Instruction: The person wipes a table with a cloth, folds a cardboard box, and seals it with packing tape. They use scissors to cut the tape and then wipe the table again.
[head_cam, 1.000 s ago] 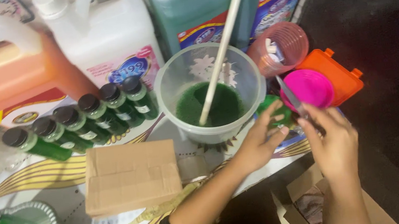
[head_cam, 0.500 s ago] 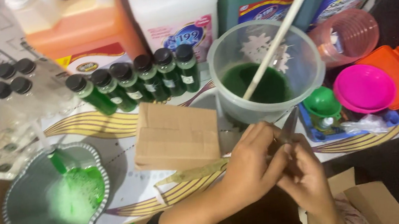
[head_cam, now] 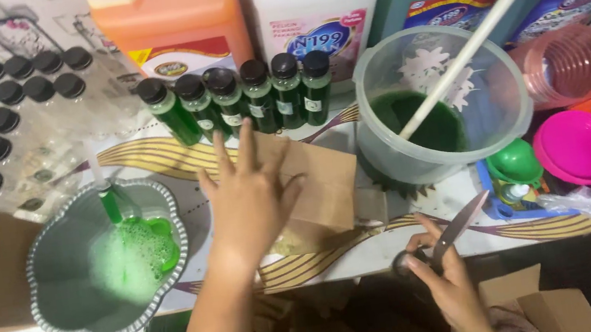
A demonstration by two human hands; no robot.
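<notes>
We look down at a crowded worktop [head_cam: 155, 151]. Our left hand [head_cam: 249, 195] is spread wide and flat, fingers fanned, hovering over or resting on a small brown cardboard box [head_cam: 325, 185] near the middle; we cannot tell whether the palm touches it. Our right hand [head_cam: 442, 280], near the front edge, is closed around the handles of a pair of scissors [head_cam: 454, 228], blades pointing up and away. To cut well, we judge it best to press the box steady and keep the blades clear of the spread fingers. Behind the box stands a row of small bottles of green liquid [head_cam: 243, 96] with black caps. To the right is a clear bucket [head_cam: 448, 102] of green liquid with a white stirring stick [head_cam: 481, 32]. At left, a grey basin [head_cam: 105, 262] holds green foam.
</notes>
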